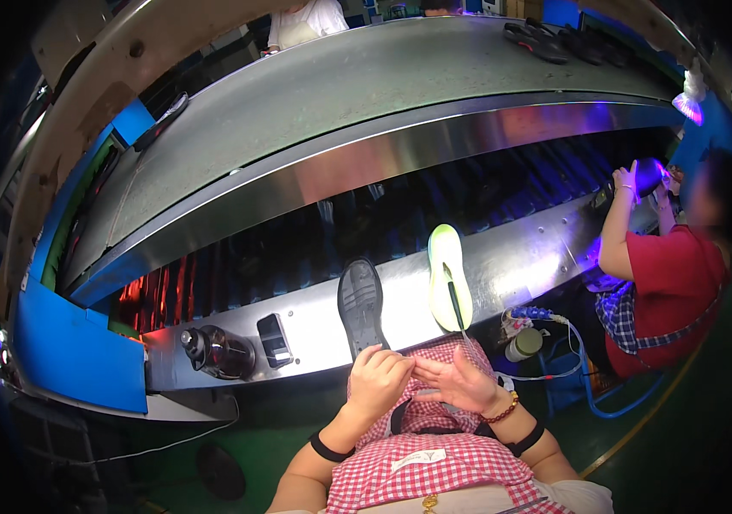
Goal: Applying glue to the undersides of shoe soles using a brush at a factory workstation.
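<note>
Left hand [379, 377]: fingers curling together at right hand's [462, 383] tips; cannot tell if pinching anything. Right: palm opening, fingers extending. Beyond, black outsole [360, 300] and lime midsole [444, 257] lying apart, unjoined, on steel ledge [405, 295]; finished work not discernible, remainder unclear.

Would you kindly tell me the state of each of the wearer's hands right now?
Left hand: fingers curled; whether it is closed on anything cannot be told.
Right hand: open, nothing visible in its palm.
</note>
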Available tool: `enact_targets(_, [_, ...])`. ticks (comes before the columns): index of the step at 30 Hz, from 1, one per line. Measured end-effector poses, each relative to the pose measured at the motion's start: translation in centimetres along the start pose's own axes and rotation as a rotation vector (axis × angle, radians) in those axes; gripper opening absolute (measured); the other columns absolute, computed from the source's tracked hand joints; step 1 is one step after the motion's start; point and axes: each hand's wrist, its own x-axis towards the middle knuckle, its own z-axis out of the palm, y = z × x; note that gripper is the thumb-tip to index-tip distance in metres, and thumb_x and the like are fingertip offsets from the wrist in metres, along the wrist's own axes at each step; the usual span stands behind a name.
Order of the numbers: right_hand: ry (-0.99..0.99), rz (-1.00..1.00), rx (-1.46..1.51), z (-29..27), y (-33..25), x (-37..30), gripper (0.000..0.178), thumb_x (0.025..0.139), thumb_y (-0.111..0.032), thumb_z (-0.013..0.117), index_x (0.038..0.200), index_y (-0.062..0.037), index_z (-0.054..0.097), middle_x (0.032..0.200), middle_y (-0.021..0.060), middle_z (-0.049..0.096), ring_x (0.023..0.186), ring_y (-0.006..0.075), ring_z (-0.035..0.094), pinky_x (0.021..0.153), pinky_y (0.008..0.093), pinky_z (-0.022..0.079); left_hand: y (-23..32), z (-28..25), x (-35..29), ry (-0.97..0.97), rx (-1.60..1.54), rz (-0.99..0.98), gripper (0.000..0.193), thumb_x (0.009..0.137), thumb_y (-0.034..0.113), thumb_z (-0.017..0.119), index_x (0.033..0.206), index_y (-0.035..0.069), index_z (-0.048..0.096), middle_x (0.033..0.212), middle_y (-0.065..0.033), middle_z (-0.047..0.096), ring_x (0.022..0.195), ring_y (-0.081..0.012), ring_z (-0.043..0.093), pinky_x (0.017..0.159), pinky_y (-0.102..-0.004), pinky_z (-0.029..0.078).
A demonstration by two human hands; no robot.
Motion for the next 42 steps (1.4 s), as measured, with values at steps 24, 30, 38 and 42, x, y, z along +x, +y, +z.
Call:
enact_targets(24, [0.127, 0.002, 0.074, -4.7, 2.1, 0.1, 0.072, 0.099, -0.052, 0.034, 0.140, 0.0081, 0.032, 0.146, 0.0241, 0.034, 0.136, 0.0308, 0.036, 0.106, 0.0481, 0.037, -2.6, 0.3, -2.7, 0.016, -0.129, -0.335, 0.009, 0.075, 0.011, 0.071, 0.076, 0.007, 0.064, 0.072, -0.0088, 0.064, 0.070, -0.0275, 0.063, 0.064, -0.0383, 0.048])
enact_targets(30, [0.823, 0.111, 0.456, -13.2, 8.7, 1.9, 0.052, 0.092, -0.043, 0.060, 0.114, 0.0027, 0.051, 0.119, 0.0211, 0.058, 0.091, 0.0256, 0.062, 0.079, 0.0343, 0.053, -3.4, 3.1, -7.6, -0.234, -0.142, -0.548, 0.016, 0.083, 0.017, 0.064, 0.089, 0.003, 0.061, 0.093, -0.0157, 0.065, 0.080, -0.0351, 0.062, 0.071, -0.0449, 0.050])
enact_targets(38, [0.928, -0.005, 0.823, -19.0, 12.2, 1.6, 0.060, 0.086, -0.056, 0.056, 0.104, 0.0010, 0.049, 0.107, 0.0169, 0.057, 0.080, 0.0239, 0.057, 0.064, 0.0292, 0.049, -5.0, 4.8, -11.3, -0.350, -0.164, -0.834, 0.016, 0.086, 0.018, 0.054, 0.088, 0.004, 0.061, 0.094, -0.0164, 0.064, 0.095, -0.0351, 0.060, 0.083, -0.0446, 0.047])
enact_targets(42, [1.187, -0.161, 0.702, -17.9, 10.8, 2.2, 0.038, 0.086, -0.041, 0.054, 0.097, -0.0046, 0.058, 0.090, 0.0059, 0.061, 0.063, 0.0163, 0.051, 0.053, 0.0255, 0.041, -5.7, 5.6, -12.6, -0.163, -0.200, -0.820, 0.023, 0.089, 0.023, 0.051, 0.094, 0.002, 0.062, 0.092, -0.0172, 0.064, 0.094, -0.0365, 0.060, 0.084, -0.0448, 0.047])
